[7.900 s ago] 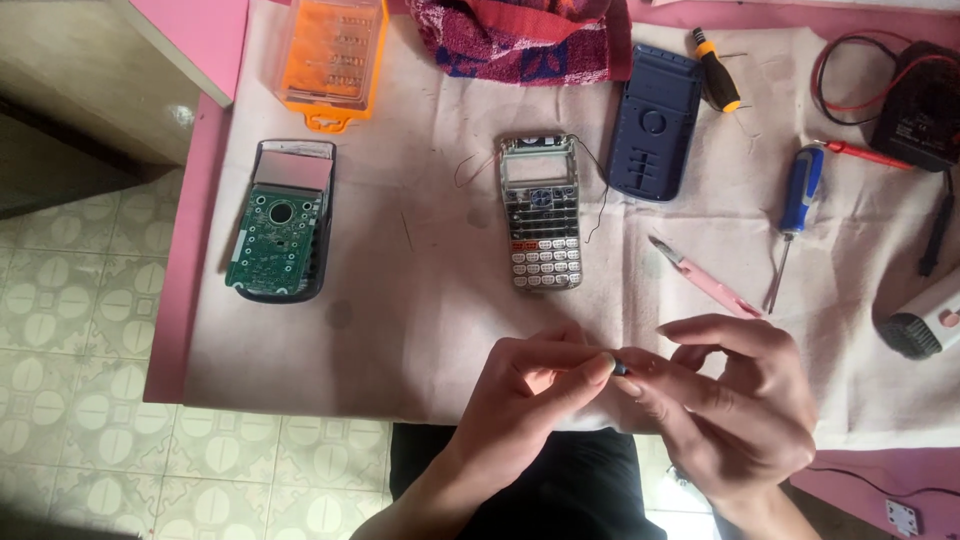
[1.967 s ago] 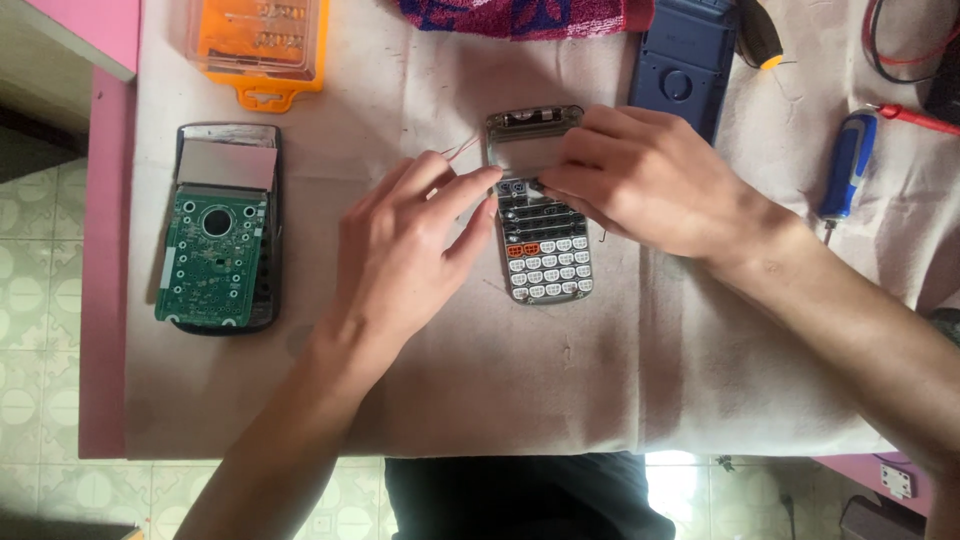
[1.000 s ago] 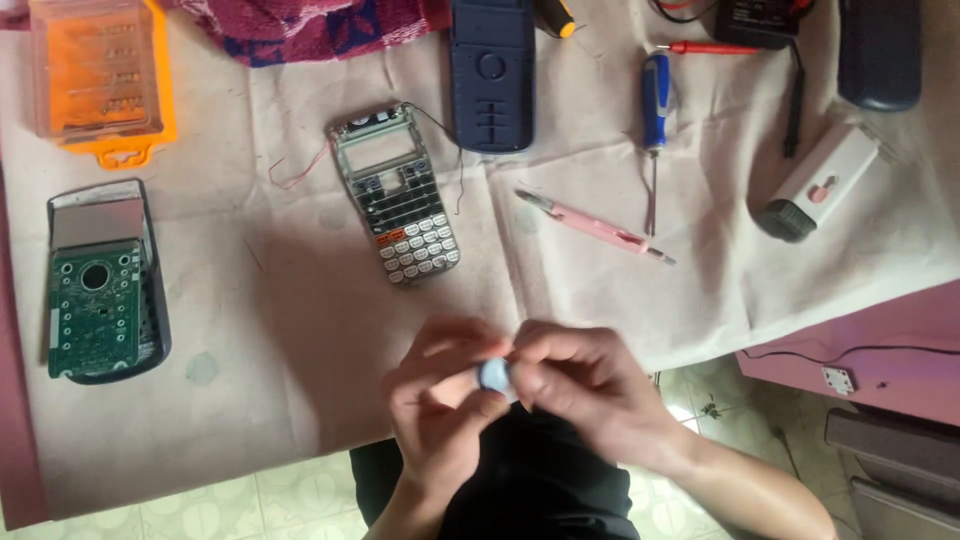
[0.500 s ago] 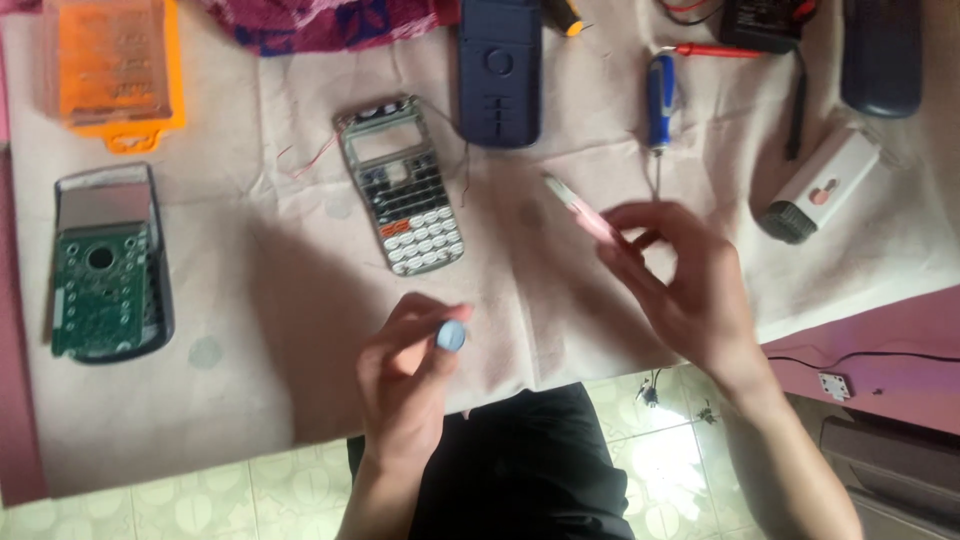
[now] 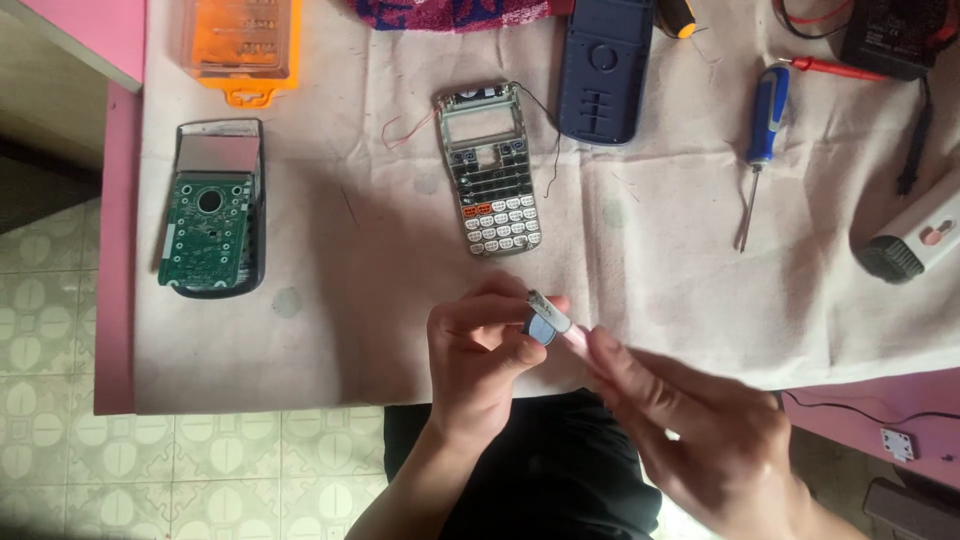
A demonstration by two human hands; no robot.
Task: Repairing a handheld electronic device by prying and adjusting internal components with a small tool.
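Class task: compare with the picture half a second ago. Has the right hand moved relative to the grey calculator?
Yes. The right hand, holding pink tweezers, has come down from beside the grey calculator to the left hand.

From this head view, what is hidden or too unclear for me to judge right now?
- Small bluish part in the left hand: mostly covered by the fingers, kind unclear.
- Pink tool in the right hand: its rear end is hidden in the hand; the tip is too small to read.
- Orange case, dark blue cover and patterned cloth: cut off by the top edge.
- White device: cut off by the right edge.
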